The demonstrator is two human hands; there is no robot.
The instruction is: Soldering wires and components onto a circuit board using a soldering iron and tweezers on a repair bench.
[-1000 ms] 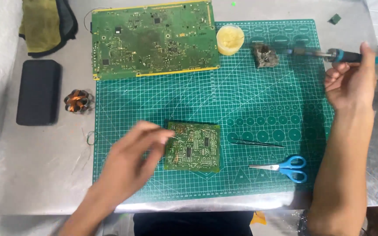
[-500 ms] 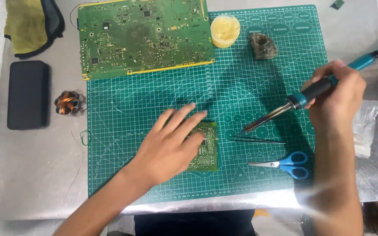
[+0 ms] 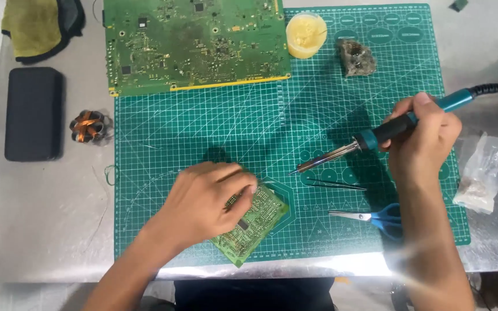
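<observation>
L hand (image 3: pixel 203 201) flat on small circuit board (image 3: pixel 255 222), fingers spread, no pinch. R hand (image 3: pixel 425 141) w/ grip pressed round soldering iron (image 3: pixel 376 138), tip above green mat (image 3: pixel 203 138).

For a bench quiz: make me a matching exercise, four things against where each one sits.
Things:
1. soldering iron
2. small circuit board
3. scissors
4. large circuit board

Places:
a. under the left hand
b. far edge of the green cutting mat
c. in the right hand
d. flat on the mat, near the right forearm

Pairs: 1-c, 2-a, 3-d, 4-b
</observation>
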